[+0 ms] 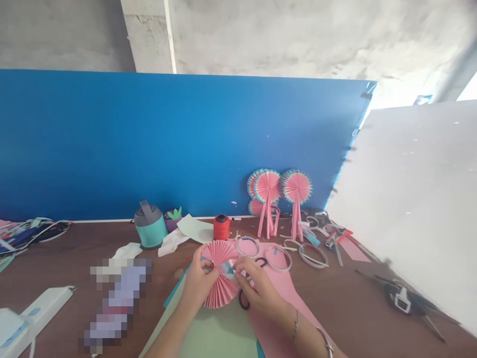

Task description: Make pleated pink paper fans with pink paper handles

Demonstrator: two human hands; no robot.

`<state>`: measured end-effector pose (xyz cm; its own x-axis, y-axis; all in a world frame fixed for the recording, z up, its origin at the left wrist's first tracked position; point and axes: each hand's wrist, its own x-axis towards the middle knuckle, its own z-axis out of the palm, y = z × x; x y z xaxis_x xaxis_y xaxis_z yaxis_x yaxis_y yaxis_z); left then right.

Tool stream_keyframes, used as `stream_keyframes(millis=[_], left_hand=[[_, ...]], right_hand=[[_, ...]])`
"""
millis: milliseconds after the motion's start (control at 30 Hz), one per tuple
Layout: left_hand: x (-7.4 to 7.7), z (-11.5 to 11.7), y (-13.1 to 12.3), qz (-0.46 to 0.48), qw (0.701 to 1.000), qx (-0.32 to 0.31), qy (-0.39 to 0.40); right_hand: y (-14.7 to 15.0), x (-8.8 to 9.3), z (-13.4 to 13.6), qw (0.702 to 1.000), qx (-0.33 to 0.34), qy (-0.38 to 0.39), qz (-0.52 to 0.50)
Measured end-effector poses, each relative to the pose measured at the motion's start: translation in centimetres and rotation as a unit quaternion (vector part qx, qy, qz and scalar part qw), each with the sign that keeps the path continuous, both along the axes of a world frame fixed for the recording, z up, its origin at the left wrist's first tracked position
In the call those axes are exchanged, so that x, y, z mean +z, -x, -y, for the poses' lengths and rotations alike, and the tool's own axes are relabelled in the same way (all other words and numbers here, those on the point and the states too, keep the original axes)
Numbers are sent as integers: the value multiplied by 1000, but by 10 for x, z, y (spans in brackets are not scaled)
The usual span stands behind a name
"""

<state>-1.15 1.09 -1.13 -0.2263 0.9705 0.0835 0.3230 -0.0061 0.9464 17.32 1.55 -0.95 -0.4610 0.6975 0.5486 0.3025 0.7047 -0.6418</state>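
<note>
A pink pleated paper fan (220, 294), spread nearly into a round, is held above the green and pink paper sheets. My left hand (200, 272) pinches its left side near the middle, thumb and fingers closed on the folds. On the opposite side my right hand (257, 282) has its fingertips pressed together at the fan's right edge, by a small white and blue strip (227, 268); whether they grip the strip or the fan is hard to make out. Dark-handled scissors (244, 300) lie partly under my right hand. Rolls of tape (278, 258) rest just beyond on the pink paper (294, 298).
Finished pink fans (269, 187) lean against the blue partition (167, 144). A red thread spool (221, 227), a teal cup (151, 231) and a purple pot (172, 222) stand along the back. At left lies a white power strip (44, 311); at right, a black tool (402, 298).
</note>
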Motion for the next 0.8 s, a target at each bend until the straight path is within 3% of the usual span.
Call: stream_keyframes(millis=[100, 267, 467, 667, 800], left_hand=[[5, 1, -1, 39, 999, -16, 33], [16, 10, -2, 80, 980, -130, 128], [23, 13, 5, 115, 945, -246, 180], [28, 18, 2, 45, 942, -255, 214], [30, 23, -5, 11, 954, -246, 174]], right_hand=[[-2, 3, 1, 999, -16, -20, 23], [-7, 7, 0, 998, -24, -14, 51], [-12, 13, 0, 995, -12, 50, 82], [-14, 12, -1, 991, 1, 75, 107], [-13, 7, -3, 991, -7, 77, 112]])
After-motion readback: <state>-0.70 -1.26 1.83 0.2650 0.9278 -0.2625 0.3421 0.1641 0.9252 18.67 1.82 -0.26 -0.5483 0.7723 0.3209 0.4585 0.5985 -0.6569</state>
